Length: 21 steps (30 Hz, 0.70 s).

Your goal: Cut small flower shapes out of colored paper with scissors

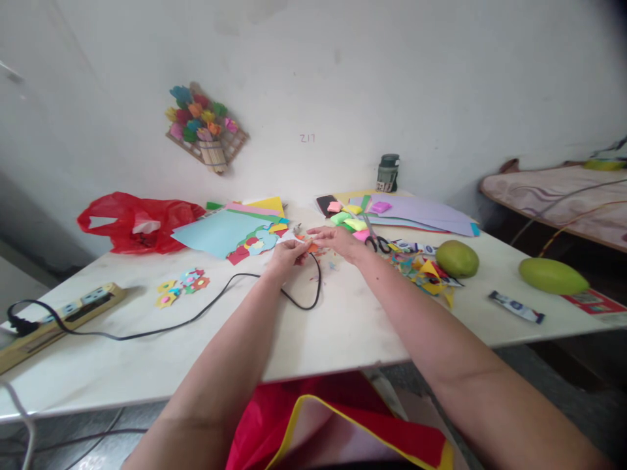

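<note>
My left hand (290, 253) and my right hand (340, 241) meet above the middle of the table. Between their fingertips is a small orange paper piece (313, 248), and both hands seem to pinch it. A white object (288, 237), partly hidden, lies just behind my left hand; its kind is unclear. A black cord (319, 287) loops out from below the hands. Left of them lie cut paper flowers (255, 245) in several colours. Black-handled scissors (377, 244) rest beside my right wrist.
A power strip (83, 307) and finished paper flowers (183, 287) lie left, near a red plastic bag (140, 225). Coloured sheets (210, 234) lie behind. Clay packs (350, 219), paper scraps (426, 274), green fruits (456, 258), a tube (516, 307) and a bottle (388, 173) stand or lie right.
</note>
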Each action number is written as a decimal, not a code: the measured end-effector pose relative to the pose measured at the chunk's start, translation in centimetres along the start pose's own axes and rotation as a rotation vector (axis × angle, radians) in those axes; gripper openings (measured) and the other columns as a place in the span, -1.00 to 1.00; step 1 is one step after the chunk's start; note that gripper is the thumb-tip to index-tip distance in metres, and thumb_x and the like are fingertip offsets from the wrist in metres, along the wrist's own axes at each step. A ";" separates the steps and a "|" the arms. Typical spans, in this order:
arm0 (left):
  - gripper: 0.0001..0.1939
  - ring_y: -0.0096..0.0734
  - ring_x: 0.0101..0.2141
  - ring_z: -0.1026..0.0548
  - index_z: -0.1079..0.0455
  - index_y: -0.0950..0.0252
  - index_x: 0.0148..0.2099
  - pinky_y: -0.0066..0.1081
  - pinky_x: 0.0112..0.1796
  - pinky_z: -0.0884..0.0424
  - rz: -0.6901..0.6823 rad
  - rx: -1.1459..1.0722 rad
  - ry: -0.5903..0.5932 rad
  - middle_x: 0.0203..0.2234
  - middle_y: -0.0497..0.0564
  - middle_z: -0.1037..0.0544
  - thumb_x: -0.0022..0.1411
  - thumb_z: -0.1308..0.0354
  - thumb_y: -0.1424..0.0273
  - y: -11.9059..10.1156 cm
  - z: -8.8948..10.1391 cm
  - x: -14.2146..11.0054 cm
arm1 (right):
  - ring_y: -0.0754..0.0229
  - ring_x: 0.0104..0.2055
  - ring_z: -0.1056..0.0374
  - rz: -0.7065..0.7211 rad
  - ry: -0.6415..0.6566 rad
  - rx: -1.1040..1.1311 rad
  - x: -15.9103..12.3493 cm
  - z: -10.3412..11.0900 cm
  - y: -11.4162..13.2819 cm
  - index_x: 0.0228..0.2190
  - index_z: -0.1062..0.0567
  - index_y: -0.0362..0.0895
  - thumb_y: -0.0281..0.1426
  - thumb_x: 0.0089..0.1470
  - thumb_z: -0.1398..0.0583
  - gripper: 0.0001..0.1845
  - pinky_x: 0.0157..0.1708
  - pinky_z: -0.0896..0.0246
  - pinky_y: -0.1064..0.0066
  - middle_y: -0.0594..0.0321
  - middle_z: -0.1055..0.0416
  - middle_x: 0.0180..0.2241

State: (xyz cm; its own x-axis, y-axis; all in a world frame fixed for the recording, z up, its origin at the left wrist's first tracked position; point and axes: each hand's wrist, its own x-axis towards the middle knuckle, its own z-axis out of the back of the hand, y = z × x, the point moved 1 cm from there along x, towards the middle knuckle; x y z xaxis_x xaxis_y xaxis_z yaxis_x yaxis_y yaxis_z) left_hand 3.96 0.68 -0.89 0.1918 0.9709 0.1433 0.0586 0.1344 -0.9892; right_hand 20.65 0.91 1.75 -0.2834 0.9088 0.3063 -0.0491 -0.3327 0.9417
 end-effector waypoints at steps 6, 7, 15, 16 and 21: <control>-0.58 -0.63 -0.67 -0.28 -0.31 0.35 -0.55 -0.53 -0.62 -0.17 0.041 -0.067 0.038 -0.66 -0.07 -0.40 -0.17 -0.37 0.12 -0.1 0.0 0.0 | 0.17 -0.06 -0.36 0.124 -0.015 -0.228 0.2 -0.2 0.2 -0.51 -0.56 -0.15 -0.52 -0.10 -0.19 -0.88 -0.12 -0.28 0.32 0.16 -0.42 -0.02; -0.59 -0.63 -0.68 -0.27 -0.31 0.35 -0.55 -0.53 -0.62 -0.17 0.043 -0.075 0.035 -0.67 -0.07 -0.40 -0.18 -0.37 0.13 -0.1 0.0 0.0 | 0.17 -0.04 -0.35 0.146 -0.029 -0.286 0.3 -0.2 0.2 -0.51 -0.56 -0.15 -0.53 -0.09 -0.18 -0.87 -0.11 -0.27 0.33 0.16 -0.42 -0.03; -0.56 -0.63 -0.69 -0.28 -0.28 0.35 -0.56 -0.53 -0.63 -0.18 0.040 -0.100 0.016 -0.67 -0.06 -0.41 -0.23 -0.38 0.12 -0.5 -0.2 -0.2 | 0.16 -0.04 -0.35 0.101 -0.322 -0.504 1.4 1.6 -1.0 -0.47 -0.54 -0.19 -0.47 0.00 -0.16 -0.87 -0.04 -0.21 0.34 0.07 -0.42 -0.05; -0.55 -0.63 -0.69 -0.30 -0.27 0.35 -0.55 -0.53 -0.63 -0.19 0.036 -0.109 0.013 -0.66 -0.06 -0.42 -0.23 -0.38 0.12 -0.5 -0.2 -0.2 | 0.17 -0.08 -0.36 0.080 -0.370 -0.518 1.5 1.9 -1.1 -0.45 -0.54 -0.19 -0.45 0.01 -0.16 -0.87 -0.08 -0.22 0.35 0.08 -0.43 -0.08; -0.56 -0.60 -0.67 -0.36 -0.24 0.33 -0.50 -0.53 -0.60 -0.26 -0.008 -0.161 -0.031 -0.62 -0.04 -0.48 -0.19 -0.37 0.13 -0.8 0.5 0.0 | 0.21 -0.41 -0.39 -0.145 -0.480 -0.624 0.9 3.0 -0.8 -0.45 -0.51 -0.18 -0.30 0.07 -0.10 -0.75 -0.38 -0.22 0.42 0.21 -0.48 -0.47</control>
State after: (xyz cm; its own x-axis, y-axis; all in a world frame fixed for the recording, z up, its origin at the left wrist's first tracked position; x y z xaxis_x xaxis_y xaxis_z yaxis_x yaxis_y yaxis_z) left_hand 3.42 0.72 -0.08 0.1607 0.9759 0.1477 0.2165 0.1112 -0.9699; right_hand 23.31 2.74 1.67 0.2026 0.9159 0.3466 -0.6208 -0.1536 0.7688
